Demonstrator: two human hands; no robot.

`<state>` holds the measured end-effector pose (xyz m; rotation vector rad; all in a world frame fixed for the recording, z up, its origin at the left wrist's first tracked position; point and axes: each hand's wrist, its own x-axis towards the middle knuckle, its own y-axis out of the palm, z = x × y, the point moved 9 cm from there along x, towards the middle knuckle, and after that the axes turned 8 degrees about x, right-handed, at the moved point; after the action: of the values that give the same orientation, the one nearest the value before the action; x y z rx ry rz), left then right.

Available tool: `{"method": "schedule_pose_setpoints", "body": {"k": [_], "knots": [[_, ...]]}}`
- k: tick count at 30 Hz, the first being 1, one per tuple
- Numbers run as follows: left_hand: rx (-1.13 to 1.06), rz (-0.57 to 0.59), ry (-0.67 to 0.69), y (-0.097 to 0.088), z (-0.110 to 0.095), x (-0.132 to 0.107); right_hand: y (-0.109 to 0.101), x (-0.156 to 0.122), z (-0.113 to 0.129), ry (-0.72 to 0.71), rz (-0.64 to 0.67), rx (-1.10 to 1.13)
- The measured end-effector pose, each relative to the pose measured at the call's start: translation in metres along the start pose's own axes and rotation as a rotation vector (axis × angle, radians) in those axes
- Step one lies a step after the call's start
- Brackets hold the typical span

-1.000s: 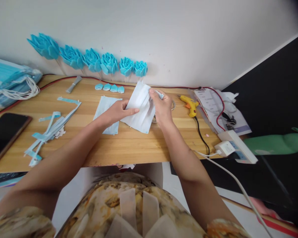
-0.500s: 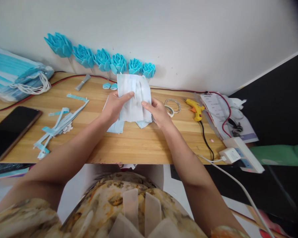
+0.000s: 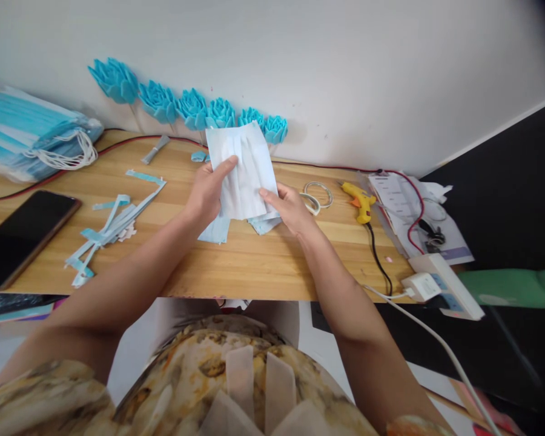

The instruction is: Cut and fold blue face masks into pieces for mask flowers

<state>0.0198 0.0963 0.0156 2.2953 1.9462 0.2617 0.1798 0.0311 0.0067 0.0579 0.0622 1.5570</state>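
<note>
Both hands hold a pale blue-white pleated sheet of face mask fabric above the table, tilted. My left hand pinches its left side, thumb on the front face. Gripping the lower right edge is my right hand, its thumb also on the front. The fingers behind the sheet are hidden. Under it, light blue mask pieces lie on the table, partly covered. Small blue cut petals lie just beyond my left hand. Two tape rolls rest right of my right hand.
Several blue flowers on sticks lean along the wall. Bagged masks, a phone and cut mask strips lie left. At right are a yellow glue gun, papers and a power strip with cables.
The sheet has tilted, its top shifting slightly left and up with my left hand. My right hand has stayed nearly in place. The whole view has shifted a little.
</note>
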Motion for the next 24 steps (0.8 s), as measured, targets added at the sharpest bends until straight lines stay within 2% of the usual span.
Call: {"method": "schedule_pose_setpoints", "body": {"k": [6,15,24], "knots": [[0.006,0.072,-0.015,0.0091,0.0022,-0.0038,-0.0102,0.0029,0.0017,-0.062,-0.096,-0.008],[0.004,0.055,0.001,0.0064,0.0015,-0.0045,-0.0039,0.0039,-0.0022,-0.003,-0.054,0.017],[-0.016,0.032,0.013,0.0054,-0.0013,-0.0055,-0.0027,0.0018,0.0042,-0.049,-0.034,-0.012]]}}
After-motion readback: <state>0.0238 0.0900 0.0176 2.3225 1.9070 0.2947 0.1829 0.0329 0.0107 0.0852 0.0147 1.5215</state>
